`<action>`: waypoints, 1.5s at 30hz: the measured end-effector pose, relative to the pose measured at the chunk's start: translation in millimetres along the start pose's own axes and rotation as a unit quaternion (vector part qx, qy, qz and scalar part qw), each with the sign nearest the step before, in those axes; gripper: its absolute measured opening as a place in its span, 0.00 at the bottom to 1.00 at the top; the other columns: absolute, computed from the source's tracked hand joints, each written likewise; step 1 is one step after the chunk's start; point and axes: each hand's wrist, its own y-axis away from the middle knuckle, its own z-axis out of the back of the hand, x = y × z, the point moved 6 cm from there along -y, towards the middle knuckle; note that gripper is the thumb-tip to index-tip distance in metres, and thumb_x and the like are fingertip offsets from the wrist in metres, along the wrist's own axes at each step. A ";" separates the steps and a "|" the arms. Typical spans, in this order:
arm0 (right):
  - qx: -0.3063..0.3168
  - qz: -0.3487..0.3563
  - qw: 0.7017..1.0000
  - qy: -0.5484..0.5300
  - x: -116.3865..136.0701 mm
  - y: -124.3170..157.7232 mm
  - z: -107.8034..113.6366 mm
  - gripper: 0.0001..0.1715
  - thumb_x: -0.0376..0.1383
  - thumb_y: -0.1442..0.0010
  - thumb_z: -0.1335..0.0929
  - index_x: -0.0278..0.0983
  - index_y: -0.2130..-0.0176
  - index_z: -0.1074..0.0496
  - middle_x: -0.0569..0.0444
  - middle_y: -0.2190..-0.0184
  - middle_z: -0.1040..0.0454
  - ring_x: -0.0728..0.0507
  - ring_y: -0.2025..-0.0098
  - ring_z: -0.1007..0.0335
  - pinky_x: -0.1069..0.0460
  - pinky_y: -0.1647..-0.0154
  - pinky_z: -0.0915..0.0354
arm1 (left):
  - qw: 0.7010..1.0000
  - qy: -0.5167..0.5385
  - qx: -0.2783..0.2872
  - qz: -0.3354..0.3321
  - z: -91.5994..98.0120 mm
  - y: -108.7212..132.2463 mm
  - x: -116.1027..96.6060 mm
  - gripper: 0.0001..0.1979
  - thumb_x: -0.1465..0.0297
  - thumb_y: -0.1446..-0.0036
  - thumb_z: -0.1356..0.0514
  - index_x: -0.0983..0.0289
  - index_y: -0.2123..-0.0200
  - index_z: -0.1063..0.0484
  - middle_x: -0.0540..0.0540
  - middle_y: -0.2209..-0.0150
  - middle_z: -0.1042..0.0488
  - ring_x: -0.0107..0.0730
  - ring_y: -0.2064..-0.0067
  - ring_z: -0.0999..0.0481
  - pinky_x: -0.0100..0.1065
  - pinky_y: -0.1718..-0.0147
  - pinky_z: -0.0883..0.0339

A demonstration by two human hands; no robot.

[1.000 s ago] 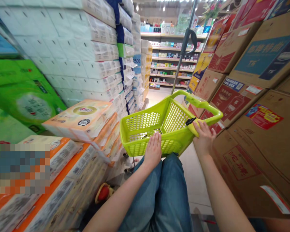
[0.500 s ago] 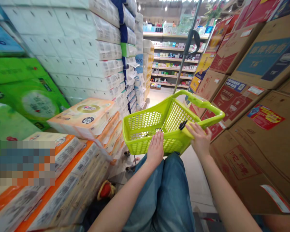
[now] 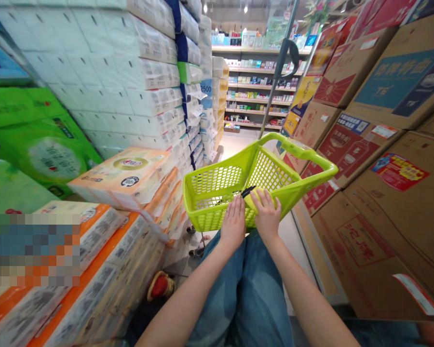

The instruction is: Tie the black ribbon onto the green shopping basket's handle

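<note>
A lime-green plastic basket (image 3: pixel 217 219) with a raised handle stands in front of my knees. My left hand (image 3: pixel 234 221) lies flat on its near rim, fingers extended and together. Beside it, at the same rim, my right hand (image 3: pixel 267 217) holds a yellow cloth (image 3: pixel 252 198) against the basket. A black object (image 3: pixel 248 191) sticks out from the cloth toward my left fingertips; what it is cannot be made out. The inside of the basket shows through its lattice walls.
Stacked tissue packs (image 3: pixel 119 173) rise on the left. Cardboard boxes (image 3: pixel 372 231) line the right side. A grey metal pole (image 3: pixel 275 91) stands behind the basket, and stocked shelves (image 3: pixel 256 86) fill the back. A red shoe (image 3: pixel 160 286) shows at lower left.
My right hand has moved left along the basket rim with the yellow cloth and black object, from near the handle to beside my left hand. My left hand has stayed on the rim.
</note>
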 end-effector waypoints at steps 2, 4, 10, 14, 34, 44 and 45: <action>0.015 0.023 1.000 0.010 -4.0 -0.1 4.4 0.43 0.23 0.46 0.39 0.50 0.36 0.37 0.56 0.35 0.34 0.41 0.32 0.44 0.38 0.33 0.58 | 1.000 -0.006 0.002 -0.001 -0.2 0.3 0.1 0.41 0.76 0.44 0.47 0.75 0.29 0.59 0.67 0.27 0.54 0.43 0.26 0.58 0.46 0.31 0.52; 0.014 0.030 0.999 0.034 -29.0 -5.4 15.3 0.42 0.22 0.46 0.38 0.50 0.37 0.36 0.56 0.35 0.33 0.41 0.33 0.42 0.38 0.32 0.60 | 1.000 -0.004 0.004 -0.001 -1.3 0.8 0.3 0.41 0.76 0.45 0.46 0.76 0.29 0.59 0.67 0.27 0.54 0.44 0.26 0.58 0.45 0.30 0.53; -0.053 -0.041 0.995 0.071 -125.7 -34.0 51.1 0.33 0.25 0.43 0.39 0.46 0.42 0.30 0.53 0.39 0.29 0.40 0.34 0.41 0.37 0.33 0.60 | 0.999 0.030 -0.008 0.007 -4.3 1.4 1.1 0.44 0.76 0.47 0.45 0.74 0.29 0.60 0.66 0.27 0.55 0.46 0.26 0.59 0.48 0.30 0.54; -0.055 -0.092 0.991 0.075 -112.7 -32.1 43.3 0.34 0.25 0.44 0.38 0.44 0.40 0.31 0.51 0.37 0.32 0.39 0.32 0.44 0.37 0.35 0.55 | 0.999 0.038 -0.008 0.009 -2.5 0.9 -0.5 0.44 0.76 0.48 0.45 0.75 0.29 0.59 0.66 0.27 0.57 0.46 0.26 0.60 0.48 0.30 0.55; -0.059 -0.094 0.991 0.071 -131.0 -35.2 56.4 0.34 0.25 0.42 0.40 0.45 0.41 0.31 0.52 0.37 0.32 0.39 0.33 0.42 0.35 0.33 0.61 | 0.999 0.052 -0.006 0.014 -1.5 1.0 0.3 0.45 0.77 0.49 0.45 0.74 0.29 0.59 0.66 0.27 0.57 0.46 0.26 0.60 0.48 0.30 0.54; 0.011 -0.005 1.000 0.015 -1.6 3.3 4.7 0.45 0.22 0.47 0.39 0.51 0.34 0.40 0.55 0.34 0.36 0.39 0.31 0.47 0.35 0.33 0.58 | 0.999 0.038 -0.007 0.016 -5.6 0.8 0.2 0.42 0.77 0.46 0.46 0.74 0.29 0.60 0.68 0.28 0.53 0.46 0.27 0.55 0.49 0.30 0.53; 0.020 0.008 1.000 0.017 1.2 3.9 5.1 0.45 0.22 0.46 0.39 0.51 0.34 0.39 0.55 0.34 0.36 0.39 0.31 0.46 0.36 0.32 0.59 | 0.999 0.033 -0.005 0.012 -5.5 0.9 0.4 0.42 0.77 0.46 0.46 0.74 0.29 0.59 0.67 0.28 0.53 0.46 0.27 0.55 0.49 0.30 0.53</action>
